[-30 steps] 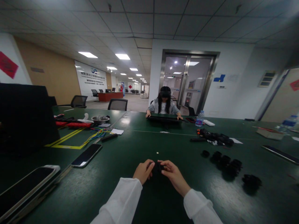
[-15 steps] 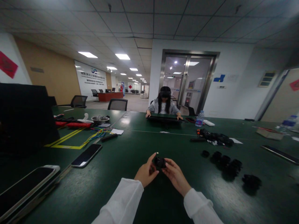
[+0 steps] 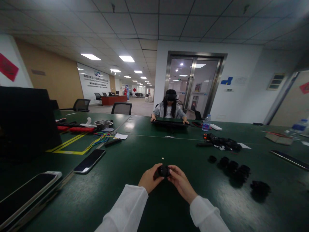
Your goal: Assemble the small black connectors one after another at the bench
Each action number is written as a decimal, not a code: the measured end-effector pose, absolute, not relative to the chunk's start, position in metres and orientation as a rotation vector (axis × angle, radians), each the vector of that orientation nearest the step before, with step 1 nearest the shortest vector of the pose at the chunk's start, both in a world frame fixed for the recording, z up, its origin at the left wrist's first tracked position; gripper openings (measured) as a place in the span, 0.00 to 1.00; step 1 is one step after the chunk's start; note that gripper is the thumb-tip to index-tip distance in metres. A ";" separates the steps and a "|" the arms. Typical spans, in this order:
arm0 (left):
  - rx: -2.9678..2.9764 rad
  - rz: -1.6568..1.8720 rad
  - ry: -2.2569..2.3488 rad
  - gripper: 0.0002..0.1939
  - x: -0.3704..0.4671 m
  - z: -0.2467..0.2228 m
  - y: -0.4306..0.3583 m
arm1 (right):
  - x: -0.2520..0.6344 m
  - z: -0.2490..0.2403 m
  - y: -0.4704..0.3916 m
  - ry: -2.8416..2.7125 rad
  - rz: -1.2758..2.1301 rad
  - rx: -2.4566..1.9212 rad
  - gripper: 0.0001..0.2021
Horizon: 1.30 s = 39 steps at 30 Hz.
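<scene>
Between my two hands is a small round black part [image 3: 163, 171], with a glossy face that looks like a lens. My left hand [image 3: 151, 178] grips its left side, thumb below and fingers above. On the other side my right hand [image 3: 181, 183] pinches it with thumb and fingertips. A tiny pale square piece [image 3: 162, 158] lies on the green table [image 3: 135, 161] just beyond my hands. To the right stand several black round parts [image 3: 233, 167], and another black part [image 3: 260, 188] sits nearer to me; their details are too dark to make out.
Phones [image 3: 89, 161] lie on the left, near a black box-like panel [image 3: 26, 122]. Coloured wires [image 3: 102, 138] and a metal bowl [image 3: 103, 123] are farther back. Across the table a person [image 3: 170, 108] holds a dark flat panel [image 3: 171, 123]. A water bottle [image 3: 206, 123] stands at right.
My left fingers have closed around the black part; the forefinger was raised before. The part has shifted slightly down towards me and tilted. My right hand has barely moved.
</scene>
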<state>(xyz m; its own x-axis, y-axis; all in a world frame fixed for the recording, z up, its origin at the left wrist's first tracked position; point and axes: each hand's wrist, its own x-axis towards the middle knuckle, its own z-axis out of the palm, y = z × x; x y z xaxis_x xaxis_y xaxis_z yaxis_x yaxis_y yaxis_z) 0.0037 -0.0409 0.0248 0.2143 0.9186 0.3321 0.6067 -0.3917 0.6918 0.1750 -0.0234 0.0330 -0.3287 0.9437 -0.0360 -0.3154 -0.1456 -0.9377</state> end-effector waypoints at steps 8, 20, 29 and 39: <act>2.051 1.018 1.461 0.18 0.003 0.027 -0.040 | 0.173 0.034 -0.025 -1.219 1.649 -0.729 0.12; 1.999 0.926 1.618 0.19 0.004 0.030 -0.041 | 0.173 0.037 -0.028 -1.371 1.538 -0.737 0.11; 2.096 0.923 1.727 0.19 0.004 0.030 -0.042 | 0.170 0.037 -0.030 -1.217 1.634 -0.757 0.10; 2.252 1.228 1.361 0.33 0.009 0.027 -0.045 | 0.172 0.024 -0.021 -1.000 1.625 -0.764 0.12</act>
<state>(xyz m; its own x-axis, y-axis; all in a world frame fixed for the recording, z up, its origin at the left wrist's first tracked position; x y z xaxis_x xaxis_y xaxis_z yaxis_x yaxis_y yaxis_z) 0.0092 -0.0449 0.0270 0.2143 0.8165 0.5361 0.6173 -0.5386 0.5735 0.1715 -0.0209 0.0240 -0.2631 0.9648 0.0000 -0.4345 -0.1184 -0.8928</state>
